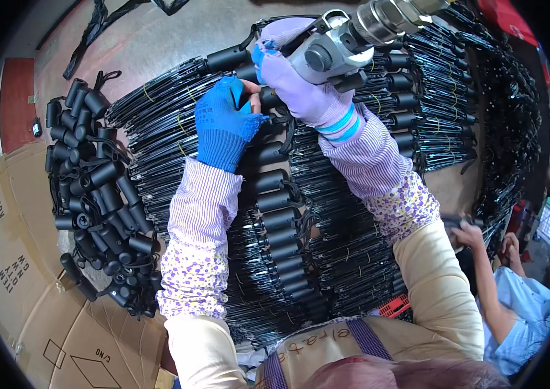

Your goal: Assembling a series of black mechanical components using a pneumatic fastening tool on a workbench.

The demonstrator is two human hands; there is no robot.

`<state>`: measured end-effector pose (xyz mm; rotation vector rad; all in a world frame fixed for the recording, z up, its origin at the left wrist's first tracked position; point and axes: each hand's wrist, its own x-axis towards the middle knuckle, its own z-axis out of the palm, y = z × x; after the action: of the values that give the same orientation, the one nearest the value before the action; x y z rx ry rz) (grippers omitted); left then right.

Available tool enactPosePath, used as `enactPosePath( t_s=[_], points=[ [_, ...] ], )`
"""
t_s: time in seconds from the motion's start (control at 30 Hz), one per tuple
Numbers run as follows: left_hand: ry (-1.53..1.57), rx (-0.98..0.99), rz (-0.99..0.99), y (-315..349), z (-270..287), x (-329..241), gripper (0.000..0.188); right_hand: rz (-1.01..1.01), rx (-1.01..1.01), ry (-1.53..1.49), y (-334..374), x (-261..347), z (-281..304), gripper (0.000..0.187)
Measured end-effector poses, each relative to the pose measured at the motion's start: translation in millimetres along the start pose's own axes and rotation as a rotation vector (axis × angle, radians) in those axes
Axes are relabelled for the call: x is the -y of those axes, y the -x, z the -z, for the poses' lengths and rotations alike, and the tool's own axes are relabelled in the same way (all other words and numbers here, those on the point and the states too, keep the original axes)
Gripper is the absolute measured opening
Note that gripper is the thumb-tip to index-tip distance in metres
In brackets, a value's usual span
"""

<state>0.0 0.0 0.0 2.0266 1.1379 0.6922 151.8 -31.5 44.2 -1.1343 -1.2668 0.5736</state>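
Observation:
My left hand [226, 120], in a blue glove with bare fingertips showing, is closed at the end of a black umbrella handle [268, 97]. The handle sits among bundled folded umbrella frames [158, 97] with thin black ribs. In a lavender glove, my right hand [298, 84] is wrapped round a grey metal air tool [327, 55], just right of my left hand. Its working tip is hidden from this side. Another black handle [228, 58] with a wrist strap lies beyond my left hand.
Loose black handles [106, 178] are heaped on the left beside a cardboard box [35, 259]. Rows of handled frames [281, 220] lie close to my body. More bundles [443, 84] cover the right. A person in blue [515, 311] works at the lower right.

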Motion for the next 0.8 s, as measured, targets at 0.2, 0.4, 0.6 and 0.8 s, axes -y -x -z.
enactPosePath(
  t_s=[0.2,0.4,0.6,0.8],
  points=[
    [0.094,-0.026,-0.004,1,-5,-4,0.011,0.095,-0.010,-0.008,-2,-4,3,0.025],
    [0.123,-0.012,0.002,0,-7,-8,0.009,0.016,0.006,-0.053,3,2,7,0.018],
    [0.115,0.007,-0.003,3,-12,-12,0.009,-0.234,0.103,-0.036,10,14,18,0.005],
    [0.147,0.011,0.048,10,-22,-16,0.009,-0.189,0.125,-0.052,22,3,23,0.011]
  ],
)
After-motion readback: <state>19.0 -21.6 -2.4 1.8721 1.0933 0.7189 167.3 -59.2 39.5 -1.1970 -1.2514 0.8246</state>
